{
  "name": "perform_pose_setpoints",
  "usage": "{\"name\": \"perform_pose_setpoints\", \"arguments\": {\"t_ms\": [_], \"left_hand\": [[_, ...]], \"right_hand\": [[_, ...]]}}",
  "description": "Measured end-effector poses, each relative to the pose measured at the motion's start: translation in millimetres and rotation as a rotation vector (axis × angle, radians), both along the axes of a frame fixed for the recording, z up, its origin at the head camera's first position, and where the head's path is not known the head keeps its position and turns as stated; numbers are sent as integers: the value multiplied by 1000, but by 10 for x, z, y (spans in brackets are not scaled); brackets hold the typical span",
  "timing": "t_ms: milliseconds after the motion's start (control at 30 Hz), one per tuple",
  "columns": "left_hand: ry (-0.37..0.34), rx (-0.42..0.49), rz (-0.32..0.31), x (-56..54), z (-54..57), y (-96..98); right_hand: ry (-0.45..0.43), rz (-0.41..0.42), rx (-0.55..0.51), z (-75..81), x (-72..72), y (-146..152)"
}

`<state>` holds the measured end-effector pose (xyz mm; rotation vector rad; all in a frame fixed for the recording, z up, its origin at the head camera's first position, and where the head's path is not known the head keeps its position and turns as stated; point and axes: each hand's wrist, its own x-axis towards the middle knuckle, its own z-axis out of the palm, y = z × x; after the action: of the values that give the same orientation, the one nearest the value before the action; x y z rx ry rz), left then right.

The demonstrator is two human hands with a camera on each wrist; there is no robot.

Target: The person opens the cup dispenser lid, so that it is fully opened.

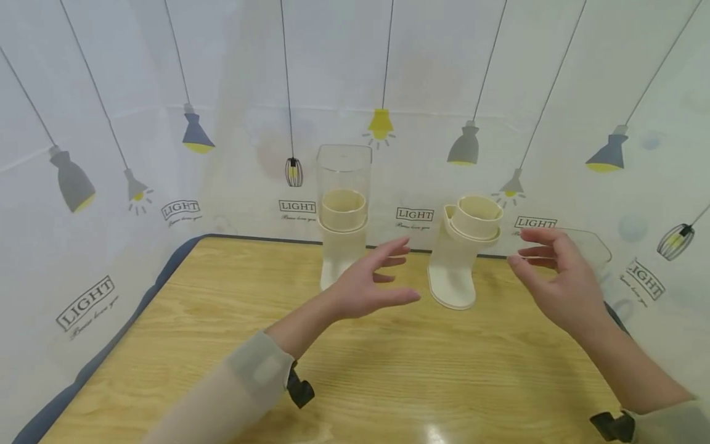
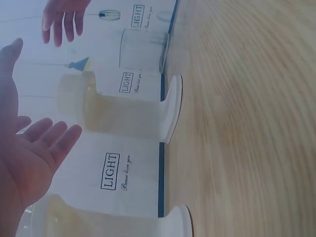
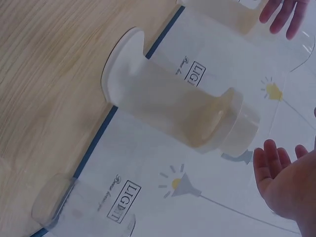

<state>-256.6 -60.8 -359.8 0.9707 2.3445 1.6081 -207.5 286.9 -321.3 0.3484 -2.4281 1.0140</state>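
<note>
Two cream stands with round collars and rounded feet are at the back of the wooden table. A clear container sits on top of the left stand. The right stand has a bare collar ring. My left hand hovers in front of the left stand, fingers spread, holding nothing. To the right of the right stand, my right hand is raised with fingers relaxed and apart, touching nothing. A second clear container stands on the table behind my right hand, partly hidden in the head view.
The wooden table has a dark blue edge along the back and left. Behind it hangs a white backdrop printed with lamps and the word LIGHT. Black straps sit at both wrists.
</note>
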Motion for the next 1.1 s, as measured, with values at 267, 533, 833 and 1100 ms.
{"name": "perform_pose_setpoints", "arguments": {"t_ms": [267, 533, 833, 1100], "left_hand": [[34, 12, 24, 149, -41, -367], [22, 13, 93, 196, -85, -740], [29, 20, 199, 131, -70, -1155], [33, 32, 298, -124, -23, -1429]], "right_hand": [[-12, 149, 18, 42, 17, -380], [-58, 238, 32, 75, -71, -763], [-53, 298, 12, 87, -242, -1157], [-2, 331, 6, 268, -452, -1457]]}}
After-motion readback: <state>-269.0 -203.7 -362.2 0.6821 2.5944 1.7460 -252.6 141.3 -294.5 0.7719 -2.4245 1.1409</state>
